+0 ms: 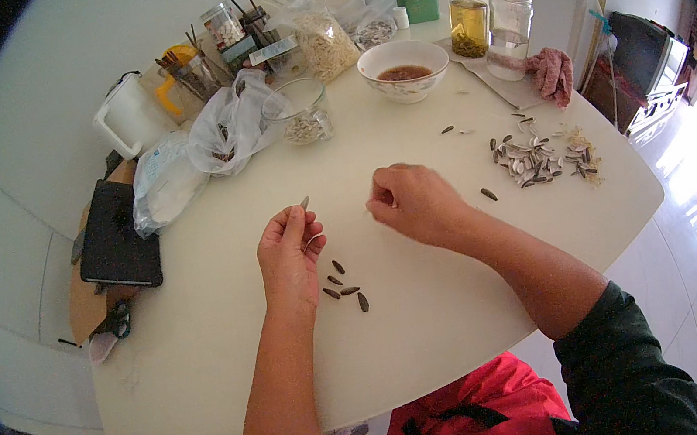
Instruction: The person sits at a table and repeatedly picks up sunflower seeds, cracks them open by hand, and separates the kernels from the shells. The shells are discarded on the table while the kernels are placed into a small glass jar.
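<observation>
My left hand (289, 242) pinches a sunflower seed (305, 202) upright between thumb and forefinger, just above the table (219, 340). To its right is my right hand (416, 202), its fingers curled in and the fingertips partly hidden. A small pale bit shows by those fingertips, too blurred to name. Several dark unshelled sunflower seeds (363, 302) lie loose beside my left wrist. One more whole seed (489, 194) rests near my right wrist. Farther right spreads a pile of seed shells (532, 160). Behind my hands stands a glass cup (298, 108) with pale kernels in its bottom.
A patterned bowl (407, 85) of brown liquid stands at the back, near a jar of yellowish tea (469, 27), a clear jar (507, 31) and a pink cloth (551, 77). Plastic bags (237, 126), a white jug (137, 120) and a black notebook (119, 234) line the left side.
</observation>
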`<state>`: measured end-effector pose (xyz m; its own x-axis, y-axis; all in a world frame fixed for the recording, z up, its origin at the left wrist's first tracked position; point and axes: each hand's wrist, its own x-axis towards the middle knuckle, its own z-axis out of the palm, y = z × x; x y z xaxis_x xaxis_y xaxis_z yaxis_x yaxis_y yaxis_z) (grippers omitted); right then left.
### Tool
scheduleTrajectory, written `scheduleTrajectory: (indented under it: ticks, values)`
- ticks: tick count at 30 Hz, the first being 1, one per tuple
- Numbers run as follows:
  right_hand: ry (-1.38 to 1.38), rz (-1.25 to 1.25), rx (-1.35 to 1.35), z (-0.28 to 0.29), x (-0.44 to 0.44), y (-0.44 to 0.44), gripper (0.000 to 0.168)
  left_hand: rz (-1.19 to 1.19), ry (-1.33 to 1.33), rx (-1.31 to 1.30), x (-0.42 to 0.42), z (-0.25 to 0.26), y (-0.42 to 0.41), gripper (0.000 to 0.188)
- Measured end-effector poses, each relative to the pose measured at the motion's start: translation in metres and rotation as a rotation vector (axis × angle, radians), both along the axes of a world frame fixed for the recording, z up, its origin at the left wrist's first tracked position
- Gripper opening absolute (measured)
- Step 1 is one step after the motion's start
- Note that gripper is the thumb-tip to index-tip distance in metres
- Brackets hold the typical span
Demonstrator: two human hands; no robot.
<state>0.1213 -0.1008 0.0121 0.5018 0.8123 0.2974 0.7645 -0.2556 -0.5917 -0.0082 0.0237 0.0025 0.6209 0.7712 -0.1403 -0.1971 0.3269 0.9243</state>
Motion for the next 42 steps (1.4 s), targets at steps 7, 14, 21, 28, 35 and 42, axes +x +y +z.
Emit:
scheduleTrajectory:
  ticks: [7, 14, 21, 28, 35, 42]
  values:
    - [-0.016, 0.085, 0.295, 0.0, -0.004, 0.001, 0.016, -0.119, 0.052, 0.029, 0.001, 0.002, -0.004, 0.01]
    - [0.058, 0.204, 0.385, 0.0, -0.013, 0.004, 0.016, -0.227, 0.083, 0.101, 0.003, 0.008, -0.02, 0.011]
    - [0.136, 0.174, 0.406, -0.001, -0.015, 0.003, 0.017, -0.231, 0.041, 0.14, 0.003, 0.007, -0.019, 0.012]
    - [0.101, 0.178, 0.377, 0.0, -0.014, 0.003, 0.016, -0.241, 0.065, 0.188, 0.003, 0.007, -0.018, 0.013]
    - [0.079, 0.176, 0.411, 0.0, -0.013, 0.004, 0.012, -0.209, 0.087, 0.211, 0.004, 0.008, -0.021, 0.012]
    - [0.077, 0.109, 0.36, -0.002, -0.016, 0.003, 0.014, -0.212, 0.167, 0.381, 0.003, 0.012, -0.029, 0.013]
